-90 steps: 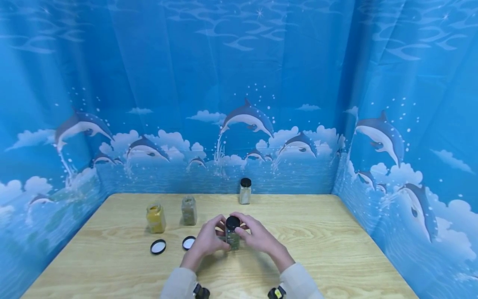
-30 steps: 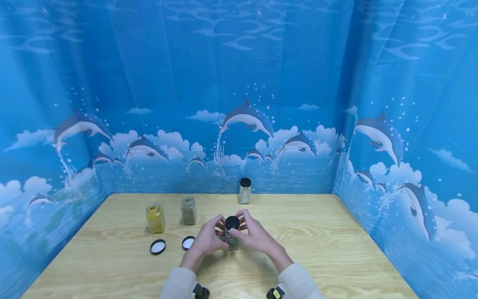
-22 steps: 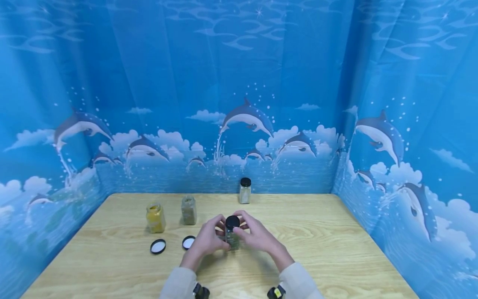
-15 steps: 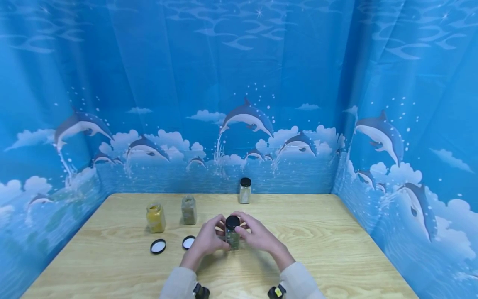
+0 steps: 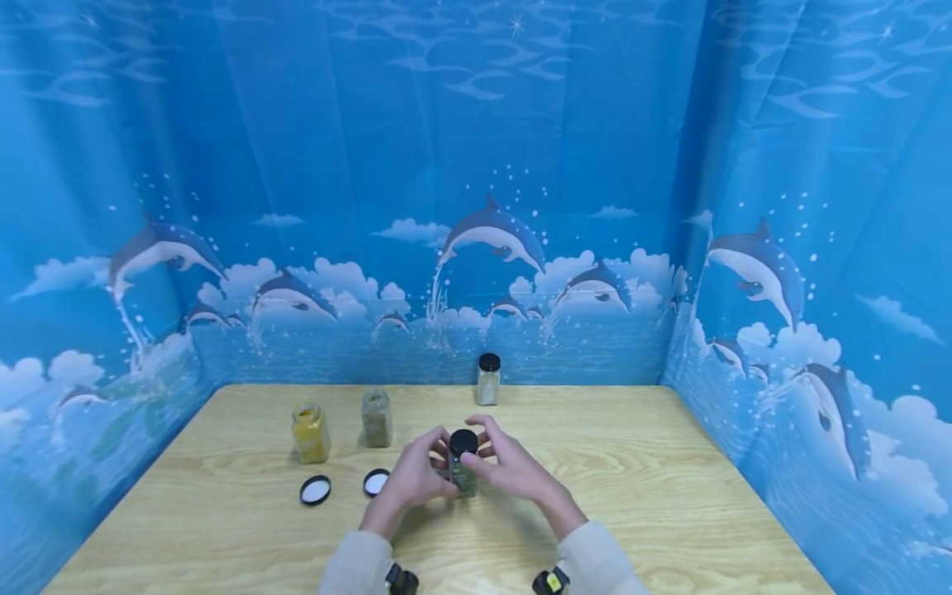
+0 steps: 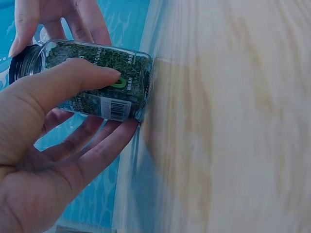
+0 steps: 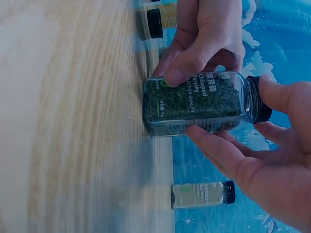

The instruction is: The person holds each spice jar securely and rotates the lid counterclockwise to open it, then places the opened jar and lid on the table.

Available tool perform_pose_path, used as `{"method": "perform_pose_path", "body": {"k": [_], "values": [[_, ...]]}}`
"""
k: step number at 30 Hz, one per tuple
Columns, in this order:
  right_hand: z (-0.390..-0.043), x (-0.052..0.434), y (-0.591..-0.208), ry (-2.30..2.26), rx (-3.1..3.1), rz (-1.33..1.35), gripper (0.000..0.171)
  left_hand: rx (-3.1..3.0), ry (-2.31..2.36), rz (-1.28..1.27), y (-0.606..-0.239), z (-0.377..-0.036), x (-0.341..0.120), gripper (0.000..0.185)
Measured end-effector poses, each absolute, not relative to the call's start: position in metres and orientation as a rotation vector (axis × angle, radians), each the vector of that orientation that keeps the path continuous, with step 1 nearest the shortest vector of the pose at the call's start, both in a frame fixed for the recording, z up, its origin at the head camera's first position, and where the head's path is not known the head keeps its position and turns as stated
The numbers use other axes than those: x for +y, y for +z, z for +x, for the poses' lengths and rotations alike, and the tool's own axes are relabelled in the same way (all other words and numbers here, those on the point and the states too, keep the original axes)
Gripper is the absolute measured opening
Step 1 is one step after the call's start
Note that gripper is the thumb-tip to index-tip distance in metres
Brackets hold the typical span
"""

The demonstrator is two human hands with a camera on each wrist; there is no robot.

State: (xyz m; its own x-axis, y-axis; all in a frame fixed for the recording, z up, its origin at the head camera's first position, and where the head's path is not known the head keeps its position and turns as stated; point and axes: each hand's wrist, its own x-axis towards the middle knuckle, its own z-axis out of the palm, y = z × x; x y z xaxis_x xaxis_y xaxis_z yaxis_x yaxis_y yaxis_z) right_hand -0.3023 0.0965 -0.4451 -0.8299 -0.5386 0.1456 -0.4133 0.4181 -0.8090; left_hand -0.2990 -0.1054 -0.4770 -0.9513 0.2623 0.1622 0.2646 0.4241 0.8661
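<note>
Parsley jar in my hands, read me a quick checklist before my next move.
1. Parsley jar upright: ok.
2. Left hand around the jar's body: ok, thumb and fingers on opposite sides.
3. Right hand at the black lid: ok, thumb touching it.
4. That lid loosened: cannot tell; it sits on the jar.
5. Left hand clear of the nearest loose lid: cannot tell; the hand partly hides it.
6. Seasoning jar uncapped: not ok; its lid is on.
</note>
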Motion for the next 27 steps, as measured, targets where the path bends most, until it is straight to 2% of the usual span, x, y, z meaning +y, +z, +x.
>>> {"method": "perform_pose_path", "body": {"k": [8,16,27], "values": [[-0.301,0.0933,-0.4454,-1.415,2.537,-0.787,0.048,-2.651,-1.601,-0.469,-0.4769,-0.2999,-0.1039,0.053],[-0.3001,0.0953,-0.4429,-1.39,2.547,-0.877,0.039,-2.665,-1.579,-0.46,-0.4742,-0.2982,-0.1023,0.053],[-0.3015,0.0986,-0.44,-1.356,2.5,-0.941,0.038,-2.679,-1.542,-0.423,-0.47,-0.2942,-0.0995,0.053]]}}
